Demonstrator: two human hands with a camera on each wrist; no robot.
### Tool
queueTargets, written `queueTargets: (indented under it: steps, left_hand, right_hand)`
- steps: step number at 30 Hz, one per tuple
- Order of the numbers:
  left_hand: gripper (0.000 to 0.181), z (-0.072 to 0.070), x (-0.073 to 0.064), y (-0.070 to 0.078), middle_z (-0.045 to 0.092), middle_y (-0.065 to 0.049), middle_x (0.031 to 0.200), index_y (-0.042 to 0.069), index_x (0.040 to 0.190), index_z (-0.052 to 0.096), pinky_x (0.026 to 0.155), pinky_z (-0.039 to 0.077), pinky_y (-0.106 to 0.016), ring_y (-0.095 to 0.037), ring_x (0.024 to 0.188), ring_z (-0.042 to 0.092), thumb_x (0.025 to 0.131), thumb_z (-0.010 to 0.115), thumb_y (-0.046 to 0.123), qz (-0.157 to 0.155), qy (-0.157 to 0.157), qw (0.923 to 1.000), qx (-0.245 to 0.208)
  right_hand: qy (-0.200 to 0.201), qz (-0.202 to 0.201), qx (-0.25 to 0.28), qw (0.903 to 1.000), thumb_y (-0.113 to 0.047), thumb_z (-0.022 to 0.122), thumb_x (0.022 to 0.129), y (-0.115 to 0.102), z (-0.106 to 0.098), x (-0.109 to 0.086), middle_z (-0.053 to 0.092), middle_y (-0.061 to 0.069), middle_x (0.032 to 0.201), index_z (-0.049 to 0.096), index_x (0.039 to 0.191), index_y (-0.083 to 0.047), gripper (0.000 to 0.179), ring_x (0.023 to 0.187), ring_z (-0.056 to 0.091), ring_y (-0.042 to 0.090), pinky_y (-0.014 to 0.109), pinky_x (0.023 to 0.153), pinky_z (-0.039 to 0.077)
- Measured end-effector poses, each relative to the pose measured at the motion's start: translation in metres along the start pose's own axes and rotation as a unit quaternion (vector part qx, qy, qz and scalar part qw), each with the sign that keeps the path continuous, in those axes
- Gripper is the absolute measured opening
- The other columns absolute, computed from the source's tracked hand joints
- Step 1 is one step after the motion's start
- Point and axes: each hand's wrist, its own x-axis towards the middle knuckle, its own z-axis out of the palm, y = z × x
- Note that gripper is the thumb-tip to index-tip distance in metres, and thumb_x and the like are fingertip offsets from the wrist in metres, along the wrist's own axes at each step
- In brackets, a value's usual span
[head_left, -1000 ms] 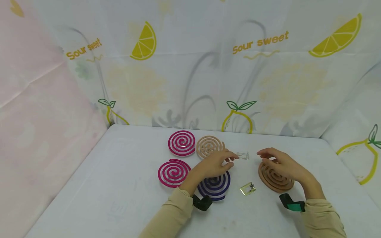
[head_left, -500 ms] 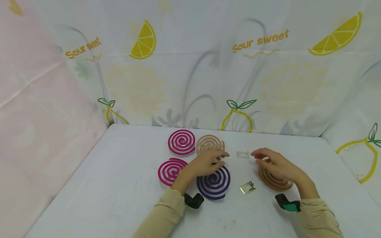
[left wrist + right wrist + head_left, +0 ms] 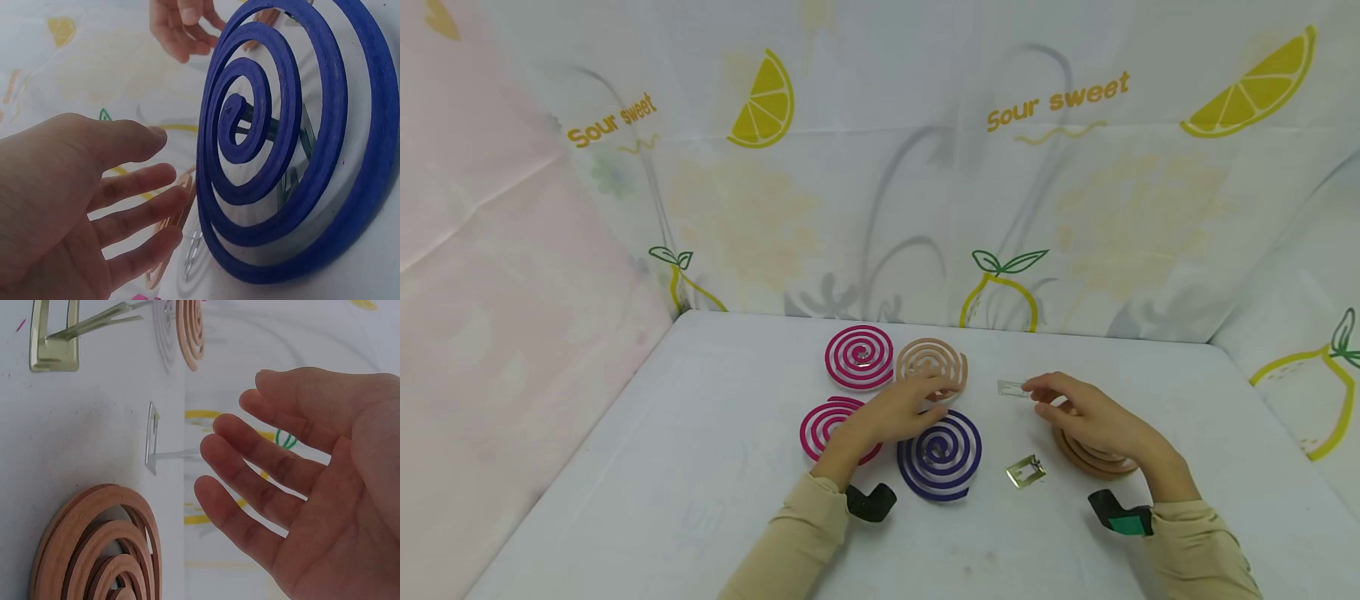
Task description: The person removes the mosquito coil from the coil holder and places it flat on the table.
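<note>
My left hand (image 3: pixel 895 414), fingers loosely spread and holding nothing, is over the gap between a tan mosquito coil (image 3: pixel 964 371) and a dark blue one (image 3: pixel 937 450). In the left wrist view the blue coil (image 3: pixel 339 112) is raised on a metal stand, partly hidden behind it. My right hand (image 3: pixel 1097 417) hovers above a brown mosquito coil (image 3: pixel 1075 457), its fingertips overlapping the end of a silver coil stand (image 3: pixel 1011 388) in the head view. Nothing is between its fingers in the right wrist view, where the silver stand has its prong raised.
Two pink mosquito coils, one at the back (image 3: pixel 860 356) and one in front (image 3: pixel 805 433), lie to the left; my left forearm partly covers the front one. A gold coil stand (image 3: pixel 1026 472) lies between the blue and brown coils. A lemon-print cloth (image 3: pixel 880 167) rises behind the white table (image 3: pixel 662 467).
My left hand has drawn back leftward from the silver stand, uncovering more of the blue coil. The right hand has moved left toward that stand.
</note>
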Motion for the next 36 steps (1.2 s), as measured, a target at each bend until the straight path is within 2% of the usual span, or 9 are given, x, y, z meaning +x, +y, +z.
queueTargets:
  steps: [6,13,17,22,29,36]
  left_hand:
    - [0.039,-0.003,-0.007,-0.003,0.054,-0.007,0.125,0.012,0.133,0.052,0.091,0.049,-0.031,-0.017,0.108,0.059,0.094,0.055,0.017,-0.022,-0.02,0.9995,-0.004]
    - [0.045,-0.011,-0.019,-0.006,0.05,-0.006,0.135,0.012,0.138,0.047,0.092,0.049,-0.032,-0.018,0.107,0.061,0.094,0.056,0.016,-0.029,-0.038,0.9988,-0.008]
    - [0.045,-0.015,-0.024,-0.007,0.054,-0.008,0.13,0.012,0.137,0.048,0.092,0.049,-0.035,-0.02,0.109,0.06,0.093,0.058,0.016,-0.04,-0.048,0.998,-0.01]
    - [0.049,-0.016,-0.028,-0.009,0.054,-0.008,0.126,0.012,0.137,0.048,0.089,0.05,-0.032,-0.019,0.109,0.059,0.09,0.064,0.016,-0.048,-0.062,0.9969,0.0]
    - [0.057,-0.017,-0.033,-0.012,0.054,-0.005,0.128,0.015,0.136,0.049,0.089,0.05,-0.031,-0.019,0.106,0.059,0.084,0.071,0.016,-0.065,-0.081,0.9946,0.002]
    - [0.055,-0.02,-0.034,-0.013,0.055,-0.006,0.129,0.014,0.137,0.048,0.088,0.051,-0.031,-0.019,0.108,0.059,0.086,0.069,0.015,-0.054,-0.085,0.9948,-0.016]
  right_hand:
    - [-0.008,-0.009,0.011,0.9999,-0.019,0.054,0.096,-0.006,0.001,0.001,0.063,0.007,0.111,0.054,0.124,-0.008,0.03,0.099,0.055,0.007,0.024,0.081,0.049]
    - [-0.017,-0.015,0.019,0.9996,-0.02,0.054,0.096,-0.016,0.002,0.001,0.061,0.006,0.11,0.053,0.126,-0.01,0.031,0.098,0.056,0.01,0.024,0.081,0.05]
    - [-0.03,-0.004,0.015,0.9994,-0.025,0.054,0.096,-0.022,0.003,0.002,0.06,0.005,0.112,0.051,0.129,-0.016,0.034,0.1,0.056,0.01,0.027,0.082,0.05]
    - [-0.037,0.007,-0.012,0.9992,-0.032,0.054,0.096,-0.029,0.007,0.0,0.061,0.001,0.113,0.049,0.131,-0.02,0.038,0.099,0.056,0.005,0.032,0.082,0.05]
    - [-0.049,-0.029,-0.02,0.9982,-0.03,0.054,0.096,-0.038,0.021,0.003,0.062,0.001,0.109,0.049,0.132,-0.016,0.039,0.096,0.057,0.006,0.03,0.077,0.05]
    - [-0.063,-0.033,-0.017,0.9973,-0.028,0.054,0.096,-0.046,0.032,0.008,0.06,0.002,0.108,0.047,0.134,-0.01,0.043,0.095,0.058,0.01,0.026,0.073,0.05]
